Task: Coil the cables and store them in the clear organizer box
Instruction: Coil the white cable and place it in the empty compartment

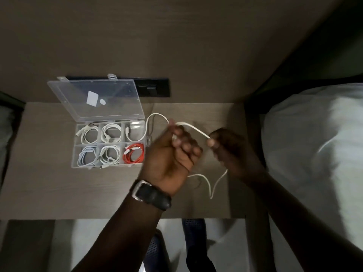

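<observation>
A clear organizer box (pixel 74 152) sits open on the small table, its lid (pixel 98 99) tipped back. Several compartments hold coiled white cables; the front right one holds a red cable (pixel 134 155). My left hand (pixel 172 154), with a black watch at the wrist, is closed around a white cable (pixel 196 128) just right of the box. My right hand (pixel 225 146) pinches the same cable a short way along. One end of the cable runs into the back right compartment; a loose loop hangs below my hands over the table.
The wooden table (pixel 49 183) is narrow, with its front edge near my arms. A black panel (pixel 155 87) is on the wall behind the box. A white pillow (pixel 314 144) lies to the right. Below the table edge I see the floor and a dark chair.
</observation>
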Available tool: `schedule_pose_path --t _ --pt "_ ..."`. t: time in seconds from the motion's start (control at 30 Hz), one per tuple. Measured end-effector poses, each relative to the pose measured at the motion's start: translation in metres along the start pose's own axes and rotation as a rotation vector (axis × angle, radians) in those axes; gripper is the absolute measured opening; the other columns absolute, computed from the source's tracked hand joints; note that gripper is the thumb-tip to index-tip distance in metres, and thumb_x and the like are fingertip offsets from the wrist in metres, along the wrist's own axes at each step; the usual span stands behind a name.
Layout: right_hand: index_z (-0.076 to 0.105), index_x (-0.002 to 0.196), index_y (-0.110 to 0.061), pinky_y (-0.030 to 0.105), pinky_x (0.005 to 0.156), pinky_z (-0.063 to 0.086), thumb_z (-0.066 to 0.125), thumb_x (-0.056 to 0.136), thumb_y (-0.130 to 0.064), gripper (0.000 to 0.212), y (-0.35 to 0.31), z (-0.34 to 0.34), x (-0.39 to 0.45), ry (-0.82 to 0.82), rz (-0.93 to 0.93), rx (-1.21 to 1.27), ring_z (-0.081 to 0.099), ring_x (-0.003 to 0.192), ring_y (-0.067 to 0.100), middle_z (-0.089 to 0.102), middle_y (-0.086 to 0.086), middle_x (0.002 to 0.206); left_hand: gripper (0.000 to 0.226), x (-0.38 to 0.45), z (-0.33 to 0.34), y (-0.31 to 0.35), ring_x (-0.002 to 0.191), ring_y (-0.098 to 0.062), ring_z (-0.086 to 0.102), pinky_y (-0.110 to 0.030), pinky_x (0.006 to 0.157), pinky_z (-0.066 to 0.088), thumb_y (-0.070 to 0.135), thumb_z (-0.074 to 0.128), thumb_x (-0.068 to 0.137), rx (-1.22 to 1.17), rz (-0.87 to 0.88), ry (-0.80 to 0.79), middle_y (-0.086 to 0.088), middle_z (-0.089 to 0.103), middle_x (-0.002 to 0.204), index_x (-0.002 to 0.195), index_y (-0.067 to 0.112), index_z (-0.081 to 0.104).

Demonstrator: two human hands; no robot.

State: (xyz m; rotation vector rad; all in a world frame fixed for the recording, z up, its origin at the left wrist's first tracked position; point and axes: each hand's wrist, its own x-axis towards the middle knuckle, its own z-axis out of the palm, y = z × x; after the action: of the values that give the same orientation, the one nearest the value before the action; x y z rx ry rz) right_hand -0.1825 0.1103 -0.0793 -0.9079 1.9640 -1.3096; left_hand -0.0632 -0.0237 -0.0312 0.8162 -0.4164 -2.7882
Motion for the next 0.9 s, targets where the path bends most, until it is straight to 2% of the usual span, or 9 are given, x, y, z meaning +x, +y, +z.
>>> schedule_pose_path --t 0.1,0.2,0.3,0.37,0.53,0.6,0.7,0.8,0.9 --pt "0.063 0.092 -0.024 0.03 0.057 0.047 0.048 0.098 -0.043 0.025 0.001 0.016 -0.021 -0.312 -0.045 -0.207 0.055 0.059 0.008 0.057 -0.003 0.067 0.031 -0.001 -0.015 0.035 0.095 -0.013 0.068 -0.026 0.089 0.055 0.028 0.037 0.102 -0.19 0.276 0.008 0.003 0.073 0.086 0.099 0.015 0.065" --pt "0.064 0.104 -0.026 0.032 0.065 0.049 0.041 0.101 -0.05 0.033 -0.012 0.015 -0.033 -0.463 -0.157 -0.364 0.062 0.072 0.007 0.063 -0.008 0.078 0.03 -0.003 -0.03 0.046 0.123 -0.02 0.059 -0.032 0.107 0.046 0.013 0.038 0.101 0.155 0.467 0.071 -0.007 0.068 0.119 0.121 0.009 0.059" --pt "0.063 0.099 -0.031 0.025 0.063 0.048 0.039 0.102 -0.052 0.033 -0.033 -0.004 -0.016 -0.313 -0.269 -0.333 0.063 0.072 0.008 0.062 -0.009 0.079 0.021 -0.01 -0.03 0.027 0.085 -0.018 0.068 -0.026 0.081 0.054 0.001 0.047 0.096 0.925 0.393 0.157 -0.017 0.07 0.09 0.099 -0.002 0.068" --pt "0.067 0.094 -0.029 0.025 0.064 0.051 0.056 0.098 -0.044 0.019 -0.043 -0.015 0.005 -0.128 -0.332 -0.288 0.066 0.074 0.009 0.066 -0.008 0.082 0.026 -0.016 -0.024 0.011 0.052 -0.014 0.055 -0.021 0.054 0.045 0.005 0.046 0.096 1.011 0.207 0.168 -0.005 0.061 0.059 0.085 -0.006 0.067" --pt "0.074 0.079 -0.02 0.044 0.066 0.054 0.074 0.084 -0.043 0.024 -0.035 0.0 0.039 0.074 -0.196 -0.143 0.07 0.074 0.017 0.072 0.0 0.075 0.033 -0.024 -0.01 0.007 0.042 -0.007 0.027 -0.021 0.042 0.017 0.029 0.044 0.094 0.496 -0.223 0.012 0.005 0.034 0.053 0.068 0.013 0.059" --pt "0.073 0.08 -0.028 0.038 0.069 0.055 0.065 0.09 -0.044 0.02 -0.026 0.016 0.032 0.037 -0.115 -0.047 0.067 0.073 0.006 0.07 -0.004 0.073 0.023 -0.025 -0.006 0.016 0.047 -0.009 0.045 -0.018 0.042 0.032 0.024 0.044 0.091 0.185 -0.135 -0.105 0.002 0.049 0.061 0.077 0.013 0.059" --pt "0.059 0.077 -0.038 0.033 0.062 0.051 0.049 0.098 -0.049 0.026 -0.022 0.033 0.001 -0.242 -0.105 -0.155 0.06 0.061 0.004 0.061 -0.005 0.065 0.026 -0.023 -0.01 0.034 0.079 -0.017 0.072 -0.024 0.068 0.059 0.013 0.04 0.095 -0.072 0.236 -0.079 -0.005 0.071 0.083 0.089 0.008 0.064" --pt "0.055 0.08 -0.024 0.035 0.062 0.048 0.047 0.1 -0.048 0.032 -0.029 0.035 -0.026 -0.589 -0.198 -0.366 0.06 0.063 0.009 0.058 -0.004 0.066 0.023 -0.015 -0.025 0.051 0.091 -0.021 0.072 -0.027 0.078 0.058 0.005 0.038 0.1 0.331 0.537 0.115 -0.011 0.073 0.096 0.101 0.002 0.06" --pt "0.057 0.089 -0.028 0.018 0.057 0.044 0.046 0.101 -0.044 0.023 -0.05 0.014 -0.02 -0.532 -0.239 -0.337 0.06 0.064 0.009 0.055 -0.011 0.065 0.02 -0.017 -0.032 0.039 0.066 -0.023 0.062 -0.026 0.058 0.05 -0.004 0.038 0.099 0.95 0.43 0.166 -0.027 0.063 0.086 0.097 -0.014 0.055"
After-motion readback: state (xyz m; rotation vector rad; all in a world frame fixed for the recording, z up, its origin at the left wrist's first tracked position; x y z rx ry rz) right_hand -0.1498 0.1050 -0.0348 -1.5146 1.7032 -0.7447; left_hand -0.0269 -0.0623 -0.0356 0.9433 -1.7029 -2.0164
